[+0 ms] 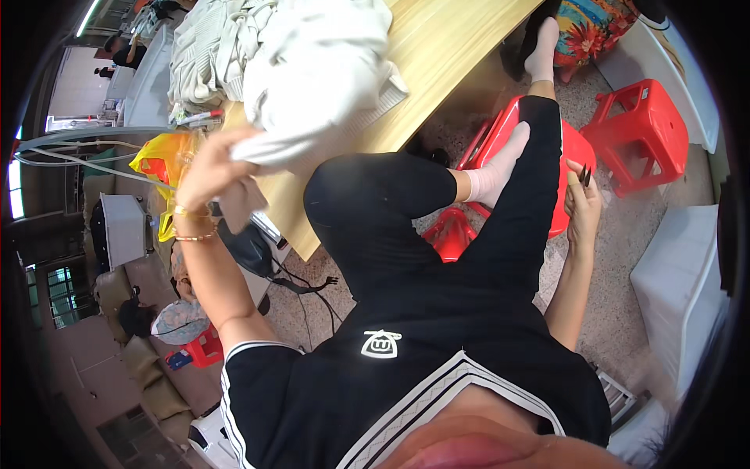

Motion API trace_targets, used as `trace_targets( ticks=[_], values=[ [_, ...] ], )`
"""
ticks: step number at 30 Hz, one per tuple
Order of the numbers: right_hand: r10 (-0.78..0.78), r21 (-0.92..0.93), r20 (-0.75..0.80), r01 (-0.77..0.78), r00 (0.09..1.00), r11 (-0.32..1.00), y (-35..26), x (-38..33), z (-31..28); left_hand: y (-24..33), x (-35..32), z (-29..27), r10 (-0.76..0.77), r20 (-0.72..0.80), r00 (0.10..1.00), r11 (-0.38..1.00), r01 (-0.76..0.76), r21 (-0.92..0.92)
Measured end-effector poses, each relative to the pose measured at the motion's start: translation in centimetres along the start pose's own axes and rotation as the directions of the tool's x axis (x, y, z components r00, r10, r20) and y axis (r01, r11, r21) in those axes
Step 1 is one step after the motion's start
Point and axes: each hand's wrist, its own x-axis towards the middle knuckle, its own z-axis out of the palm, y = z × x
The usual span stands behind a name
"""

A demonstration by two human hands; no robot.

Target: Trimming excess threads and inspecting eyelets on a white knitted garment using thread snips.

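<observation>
A bunched white garment (312, 86) lies on the wooden table's (445, 47) edge.

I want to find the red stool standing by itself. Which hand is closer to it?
Right. The right hand is down by the leg, just left of the red stool. The left hand is far across, gripping white cloth on the wooden table.

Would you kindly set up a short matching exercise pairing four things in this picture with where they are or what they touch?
Things:
1. left hand
2. right hand
3. red stool
4. yellow bag

Places:
A. standing apart on the speckled floor
B. gripping the white garment
C. beside the table edge, behind the left wrist
D. low beside the black trouser leg, holding a small dark thing

Pairs: 1-B, 2-D, 3-A, 4-C
</observation>
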Motion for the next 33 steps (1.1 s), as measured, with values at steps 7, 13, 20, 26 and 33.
trace_targets(
  ticks=[7, 13, 20, 26, 33],
  values=[
    [-0.011, 0.069, 0.070, 0.006, 0.997, 0.998, 0.3, 0.7, 1.2, -4.6, 1.7, 1.0, -0.056, -0.136, 0.989, 0.993, 0.069, 0.094],
    [0.055, 0.078, 0.091, -0.062, 0.994, 0.995, 0.4, -0.5, 2.3, -3.6, 13.5, 2.2, 0.454, -0.566, 0.689, 0.839, -0.115, 0.532],
    [0.057, 0.085, 0.051, -0.061, 0.997, 0.995, 1.1, -1.4, 0.2, -5.2, 21.1, -0.8, 0.070, -0.573, 0.816, 0.998, -0.059, 0.038],
    [0.055, 0.076, -0.006, -0.055, 0.998, 0.996, 0.9, -2.0, -1.4, 2.0, 12.8, -2.6, 0.121, -0.743, 0.658, 0.632, -0.628, -0.454],
    [0.008, 0.091, 0.166, -0.023, 0.986, 0.996, -0.9, -0.1, 3.4, -2.0, -6.3, -1.5, 0.574, -0.537, 0.618, 0.364, -0.780, -0.509]
  ],
)
